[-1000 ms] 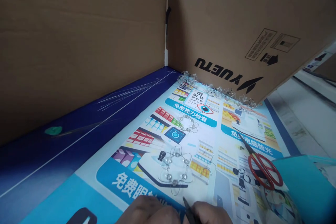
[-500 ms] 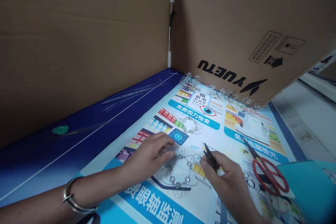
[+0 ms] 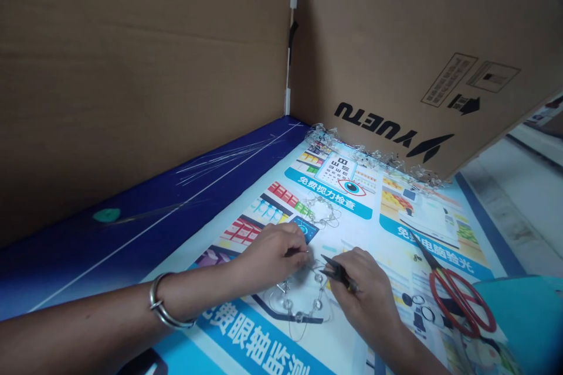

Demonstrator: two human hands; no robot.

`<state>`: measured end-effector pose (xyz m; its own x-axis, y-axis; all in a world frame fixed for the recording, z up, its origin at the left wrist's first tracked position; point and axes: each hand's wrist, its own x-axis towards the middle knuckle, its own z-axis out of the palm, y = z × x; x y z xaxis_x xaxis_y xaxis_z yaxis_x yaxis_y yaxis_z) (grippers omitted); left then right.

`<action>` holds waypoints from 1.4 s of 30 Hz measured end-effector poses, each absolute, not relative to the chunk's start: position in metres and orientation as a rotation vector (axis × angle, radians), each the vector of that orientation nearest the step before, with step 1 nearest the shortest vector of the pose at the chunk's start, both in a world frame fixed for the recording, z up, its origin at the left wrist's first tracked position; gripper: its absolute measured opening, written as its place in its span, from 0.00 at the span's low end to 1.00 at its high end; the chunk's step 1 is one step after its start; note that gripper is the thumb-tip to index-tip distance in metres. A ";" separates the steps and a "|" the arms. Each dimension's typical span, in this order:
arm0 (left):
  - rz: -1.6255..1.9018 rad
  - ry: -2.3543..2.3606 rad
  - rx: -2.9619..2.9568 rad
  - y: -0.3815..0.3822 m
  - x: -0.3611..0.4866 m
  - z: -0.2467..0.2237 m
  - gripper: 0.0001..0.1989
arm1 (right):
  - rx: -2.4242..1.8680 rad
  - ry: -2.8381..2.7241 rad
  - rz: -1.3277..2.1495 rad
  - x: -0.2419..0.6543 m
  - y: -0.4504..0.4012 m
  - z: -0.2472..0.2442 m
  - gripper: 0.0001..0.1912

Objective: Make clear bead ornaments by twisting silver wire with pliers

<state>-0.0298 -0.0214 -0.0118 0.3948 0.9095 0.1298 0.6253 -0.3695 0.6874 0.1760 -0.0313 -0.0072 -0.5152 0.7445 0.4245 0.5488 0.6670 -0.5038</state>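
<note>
A ring of clear beads and thin looped wire (image 3: 318, 304) lies on the printed sheet in front of me. My left hand (image 3: 277, 255) is at its upper left, thumb and forefinger pinched together on the ring's wire. The exact spot they grip is partly hidden by the fingers. In my right hand (image 3: 363, 284) is a small pair of black pliers (image 3: 338, 272), held at the ring's upper right side. The pliers' jaws are parted and point left toward the pinched wire. Another beaded wire ring (image 3: 323, 211) lies flat just beyond my left hand.
Red-handled scissors (image 3: 461, 299) lie at the right beside a turquoise sheet (image 3: 519, 316). More beaded wire pieces (image 3: 373, 158) line the foot of the cardboard wall (image 3: 387, 41). Loose wire strands (image 3: 224, 158) and a green piece (image 3: 107, 215) rest on the blue strip at left.
My left hand has moved right and closed its fingers on the ring's wire. The pliers in my right hand have come left and lower, close to the left fingertips.
</note>
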 end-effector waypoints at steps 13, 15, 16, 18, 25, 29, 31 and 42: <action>0.660 1.274 2.120 -0.023 -0.027 -0.013 0.10 | -0.968 -2.257 0.398 0.173 -0.034 -0.010 0.07; 0.662 1.266 2.100 -0.024 -0.027 -0.013 0.10 | -0.981 -2.275 0.395 0.174 -0.034 -0.011 0.07; 0.661 1.268 2.092 -0.024 -0.027 -0.012 0.10 | -0.985 -2.285 0.393 0.174 -0.034 -0.012 0.07; 0.653 1.276 2.085 -0.024 -0.027 -0.012 0.10 | -0.978 -2.298 0.379 0.175 -0.034 -0.013 0.07; 0.661 1.262 2.098 -0.023 -0.027 -0.015 0.10 | -0.898 -2.286 0.285 0.172 -0.037 -0.013 0.10; 0.664 1.272 2.093 -0.023 -0.028 -0.017 0.12 | -0.873 -2.295 0.247 0.170 -0.038 -0.013 0.11; 0.661 1.277 2.089 -0.023 -0.028 -0.017 0.12 | -0.865 -2.304 0.238 0.170 -0.037 -0.012 0.10; 0.681 1.238 2.073 -0.023 -0.029 -0.015 0.12 | -0.814 -2.389 0.179 0.169 -0.038 -0.009 0.12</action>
<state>-0.0292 -0.0230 -0.0152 0.4269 0.8972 0.1134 0.5759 -0.3664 0.7308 0.1686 -0.0377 -0.0092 -0.6304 0.5933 0.5006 0.5119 0.8025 -0.3065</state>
